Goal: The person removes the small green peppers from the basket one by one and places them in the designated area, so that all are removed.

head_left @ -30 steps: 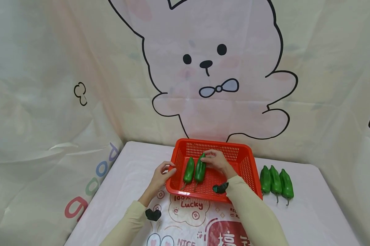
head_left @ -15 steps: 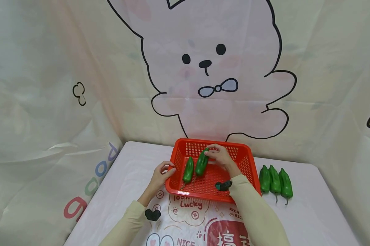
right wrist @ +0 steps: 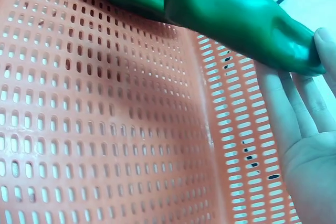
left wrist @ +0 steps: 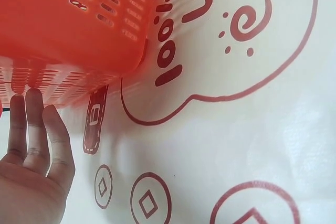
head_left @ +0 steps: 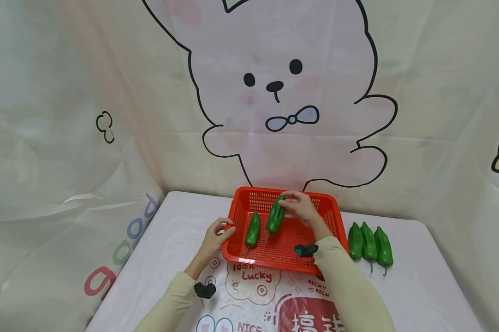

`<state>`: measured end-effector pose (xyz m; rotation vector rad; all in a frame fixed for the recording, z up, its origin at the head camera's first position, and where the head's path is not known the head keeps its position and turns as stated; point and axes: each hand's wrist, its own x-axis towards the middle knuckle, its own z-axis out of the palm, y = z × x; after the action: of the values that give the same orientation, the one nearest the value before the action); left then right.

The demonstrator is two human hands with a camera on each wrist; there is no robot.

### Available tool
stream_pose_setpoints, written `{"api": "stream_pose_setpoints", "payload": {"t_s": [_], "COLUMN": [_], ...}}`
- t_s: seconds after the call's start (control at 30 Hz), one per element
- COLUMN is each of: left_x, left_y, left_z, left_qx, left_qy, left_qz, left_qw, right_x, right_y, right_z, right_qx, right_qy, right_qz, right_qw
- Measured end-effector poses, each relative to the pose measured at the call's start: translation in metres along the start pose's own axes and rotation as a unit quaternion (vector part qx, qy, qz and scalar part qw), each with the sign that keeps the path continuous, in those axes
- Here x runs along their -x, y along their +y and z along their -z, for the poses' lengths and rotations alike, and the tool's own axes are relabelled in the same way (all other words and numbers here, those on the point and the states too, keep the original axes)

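My right hand (head_left: 303, 207) pinches a glossy green chili pepper (head_left: 276, 216) by its blunt end, fingers on one side and thumb on the other. The pepper hangs tilted over the red basket (head_left: 287, 266), stem end down and toward me. A second green pepper (head_left: 252, 229) lies on the basket floor to its left; part of it shows behind the held one in the right wrist view. At the basket's left rim, my left hand (head_left: 213, 236) holds on, thumb over the edge. Its straight fingers (left wrist: 35, 124) touch the slotted outer wall in the left wrist view.
Three more green peppers (head_left: 370, 242) lie side by side on the white table (head_left: 415, 286), just right of the basket. A printed mat (head_left: 255, 309) is in front of it. Behind stands a cloth backdrop (head_left: 274, 157) with a cartoon animal.
My right hand has lifted the pepper off the basket floor and moved it up and to the right, away from the other pepper. The left hand stays at the rim.
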<state>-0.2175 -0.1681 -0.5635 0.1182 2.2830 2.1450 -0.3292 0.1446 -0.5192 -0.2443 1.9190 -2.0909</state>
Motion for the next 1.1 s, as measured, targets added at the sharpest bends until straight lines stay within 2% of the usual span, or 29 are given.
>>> {"api": "stream_pose_setpoints", "payload": {"t_s": [0.27, 0.5, 1.1], "left_x": [0.001, 0.002, 0.001], "left_y": [0.000, 0.000, 0.001], "left_z": [-0.001, 0.001, 0.001], "left_qx": [-0.002, -0.004, 0.005], "left_qy": [0.003, 0.003, -0.003], "left_qz": [-0.002, 0.001, -0.001], "left_qw": [1.0000, 1.0000, 1.0000], "right_x": [0.003, 0.009, 0.021], "right_y": [-0.014, -0.026, -0.032], "right_z": [0.006, 0.009, 0.026], "right_qx": [0.033, 0.059, 0.098], "right_qy": [0.012, -0.013, -0.023], "right_qz": [0.028, 0.069, 0.083], "right_qw": [0.9990, 0.9958, 0.9915]}}
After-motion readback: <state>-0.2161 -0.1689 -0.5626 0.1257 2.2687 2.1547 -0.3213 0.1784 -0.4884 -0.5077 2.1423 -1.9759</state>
